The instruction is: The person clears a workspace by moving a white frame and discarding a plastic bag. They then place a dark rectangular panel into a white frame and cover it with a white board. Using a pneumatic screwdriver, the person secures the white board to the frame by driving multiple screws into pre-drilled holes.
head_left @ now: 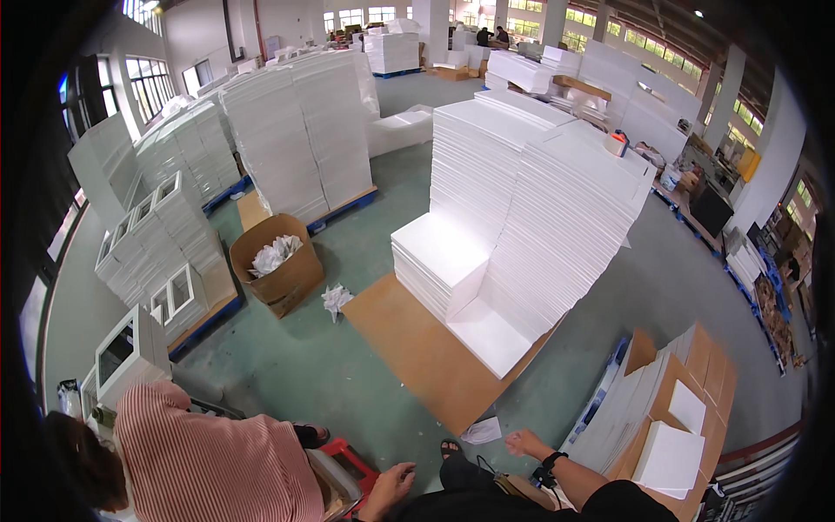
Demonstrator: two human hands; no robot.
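Observation:
My left hand [390, 489] hangs low at the bottom of the view, its fingers loosely bent and nothing seen in them. Beside it, on the left, is a red plastic frame like a stool [358, 464]. My right hand [528, 445], with a dark band on the wrist, is held out in front of my body, fingers loosely curled and holding nothing visible. Just beyond it a white scrap sheet [483, 431] lies on the floor. Ahead, tall stacks of white panels [548, 209] stand with a lower stack [439, 257] before them, on a brown cardboard sheet [409, 352].
A person in a striped top [213, 457] bends close on my left. A cardboard box [278, 265] holds crumpled white wrapping, with more wrapping [337, 300] beside it. White framed units [130, 352] line the left. Cardboard-covered stacks [661, 409] stand right; wrapped pallet stacks [300, 130] stand behind.

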